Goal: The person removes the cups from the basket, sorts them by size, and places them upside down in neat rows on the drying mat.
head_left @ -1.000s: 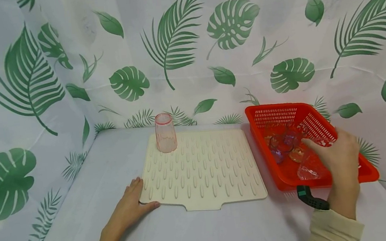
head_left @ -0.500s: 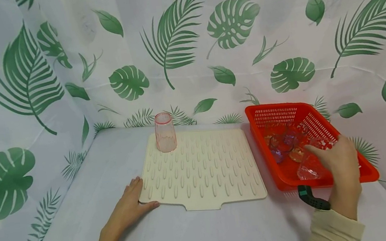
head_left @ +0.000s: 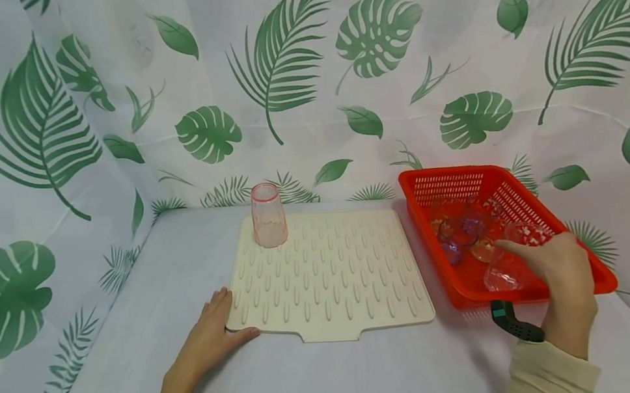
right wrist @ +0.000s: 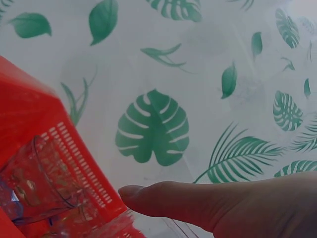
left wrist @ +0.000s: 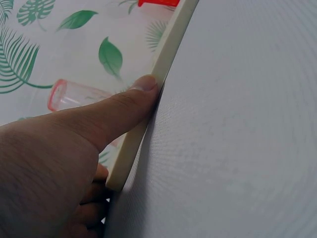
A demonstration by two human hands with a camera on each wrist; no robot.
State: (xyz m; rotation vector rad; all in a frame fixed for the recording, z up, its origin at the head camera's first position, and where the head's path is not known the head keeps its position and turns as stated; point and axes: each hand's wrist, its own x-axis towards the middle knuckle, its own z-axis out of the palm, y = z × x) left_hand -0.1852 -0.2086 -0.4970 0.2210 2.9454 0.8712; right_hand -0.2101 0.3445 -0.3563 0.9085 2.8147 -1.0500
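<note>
A cream draining board (head_left: 330,273) with raised oval ridges lies on the table. My left hand (head_left: 208,334) rests at its front left corner. The thumb (left wrist: 143,84) lies against the front edge, and the other fingers are along the left side. Upside down at the board's back left stands a pink-tinted clear tumbler (head_left: 268,218). On the right, my right hand (head_left: 559,265) reaches over the near right side of a red plastic basket (head_left: 456,290). Its thumb (right wrist: 153,198) is extended above a clear glass (head_left: 502,275) lying there. The other fingers are hidden, so any grip cannot be seen.
Several clear and tinted glasses, one of them purple (head_left: 472,224), lie jumbled in the basket, whose perforated walls stand close to the board's right edge. A white cloth (head_left: 402,376) covers the table. A leaf-printed curtain (head_left: 298,61) hangs right behind.
My right hand has moved slightly lower and nearer the basket's front right side. The left hand, the board and the pink tumbler stay in place. The glasses in the basket look unmoved.
</note>
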